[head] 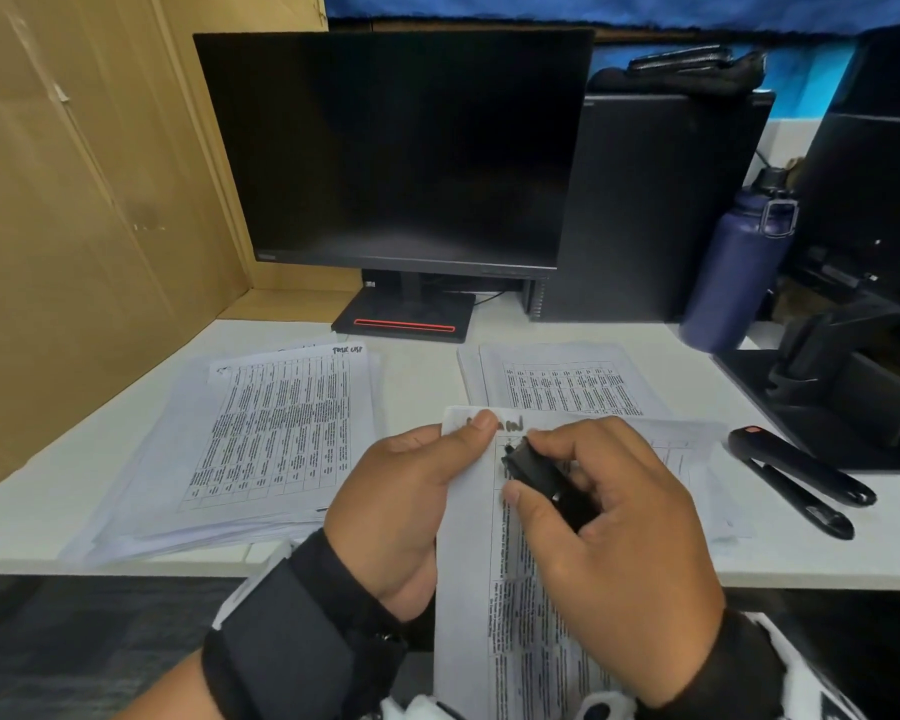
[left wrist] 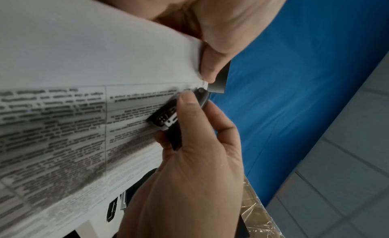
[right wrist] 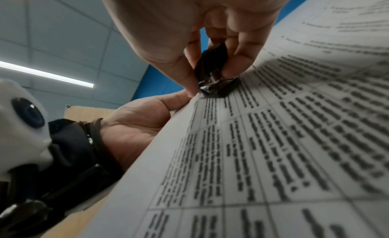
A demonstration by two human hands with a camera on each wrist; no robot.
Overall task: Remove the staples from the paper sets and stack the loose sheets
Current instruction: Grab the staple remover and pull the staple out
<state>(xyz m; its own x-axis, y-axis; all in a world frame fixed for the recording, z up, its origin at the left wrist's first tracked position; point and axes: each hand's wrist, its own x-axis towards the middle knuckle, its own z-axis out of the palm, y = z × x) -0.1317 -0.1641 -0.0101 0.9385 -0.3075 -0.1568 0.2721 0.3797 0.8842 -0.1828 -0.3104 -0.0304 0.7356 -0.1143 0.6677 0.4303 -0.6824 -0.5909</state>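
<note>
A stapled paper set [head: 494,589] with printed tables is held up over the desk's front edge. My left hand [head: 468,433] pinches its top left corner, thumb on the front. My right hand [head: 528,467] grips a small black staple remover [head: 546,478] between thumb and fingers, its metal claws pressed on the sheet at that corner. In the left wrist view the left hand's thumb [left wrist: 207,73] sits just above the staple remover [left wrist: 166,116]. In the right wrist view the staple remover's [right wrist: 212,65] claws touch the paper set [right wrist: 273,141]. The staple itself is hidden.
On the white desk [head: 417,376] a spread pile of sheets [head: 261,439] lies at the left and another pile [head: 567,381] at the back right. A black stapler [head: 796,475] lies to the right. A monitor [head: 401,148] and a blue bottle [head: 739,267] stand behind.
</note>
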